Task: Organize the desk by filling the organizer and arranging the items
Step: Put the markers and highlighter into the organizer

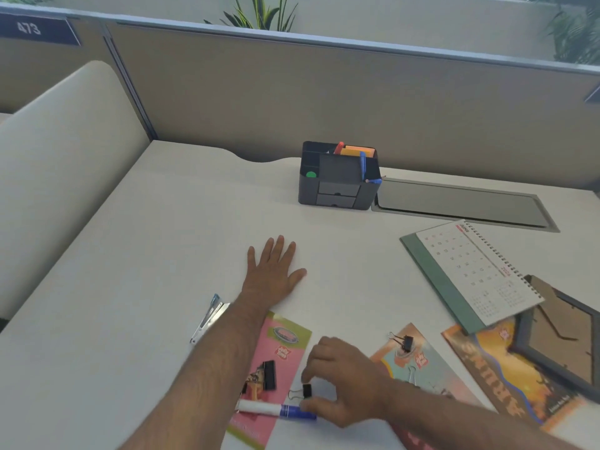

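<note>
Though spread wide and white, counter (162, 254) carrying clutter mostly along near and right edges, presumably dumped there pending sorting. Far across, against the partition: dark organizer (337, 180), already holding markers and an orange pad, a green dot in its left compartment, two small drawers shut at the front. To the right, lying flat and partly over a brochure: spiral calendar (470, 271), probably meant to stand upright later. Beside it, at the right edge, a picture frame (558, 339) face down, back stand showing. Near centre, a pink leaflet (276, 362) under a large black clip, with a second leaflet just right of it bearing another black clip (406, 342). Left of the forearm, a stapler (207, 319), untouched.

Left hand (276, 271) laid flat on the counter, fingers straight and spread, holding nothing, likely bracing the lean forward. Right hand (341, 384) low at the near edge, grip curled, thumb and fingertips pinching a small black binder clip (306, 391). Touching the thumb, just nearer: a blue-capped white marker (276, 409). Clip well apart from the organizer, so a long reach to the far side judged next.
</note>
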Demonstrator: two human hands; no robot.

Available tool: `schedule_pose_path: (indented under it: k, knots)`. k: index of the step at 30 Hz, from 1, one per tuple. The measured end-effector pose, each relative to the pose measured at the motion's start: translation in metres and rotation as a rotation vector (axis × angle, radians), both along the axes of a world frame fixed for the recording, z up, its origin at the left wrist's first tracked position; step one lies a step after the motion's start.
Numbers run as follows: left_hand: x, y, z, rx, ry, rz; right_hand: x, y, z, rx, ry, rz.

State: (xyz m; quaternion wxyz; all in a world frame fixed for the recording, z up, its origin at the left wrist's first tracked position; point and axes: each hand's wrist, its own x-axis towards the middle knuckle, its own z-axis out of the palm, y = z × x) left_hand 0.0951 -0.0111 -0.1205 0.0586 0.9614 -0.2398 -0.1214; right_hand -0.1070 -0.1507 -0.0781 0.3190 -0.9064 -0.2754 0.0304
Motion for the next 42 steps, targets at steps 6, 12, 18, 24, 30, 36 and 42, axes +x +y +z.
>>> schedule_pose_path:
  k: [6, 12, 18, 24, 30, 36, 42]
  knots:
    - [-0.01, 0.003, 0.001, 0.011, 0.031, 0.018, -0.022, 0.022, -0.011, -0.38, -0.078, 0.154]
    - [-0.013, 0.008, 0.002, 0.011, 0.043, 0.01, -0.015, 0.021, -0.011, -0.27, -0.124, 0.032]
    - [-0.013, 0.009, -0.002, -0.01, -0.011, 0.004, 0.013, -0.001, 0.021, 0.352, 0.193, -0.327]
    - [-0.009, 0.009, -0.004, -0.142, -0.012, 0.06, 0.067, -0.028, 0.049, 0.672, 0.152, -0.713]
    - [-0.005, 0.0, 0.012, -0.73, -0.116, -0.102, 0.13, -0.041, 0.058, 0.505, -0.021, -0.857]
    - [0.009, -0.038, 0.053, -1.074, -0.187, -0.028, 0.172, -0.033, 0.058, 0.514, -0.063, -0.831]
    - [0.058, -0.048, 0.085, -1.09, -0.262, -0.016, 0.198, -0.044, 0.057, 0.596, -0.052, -0.888]
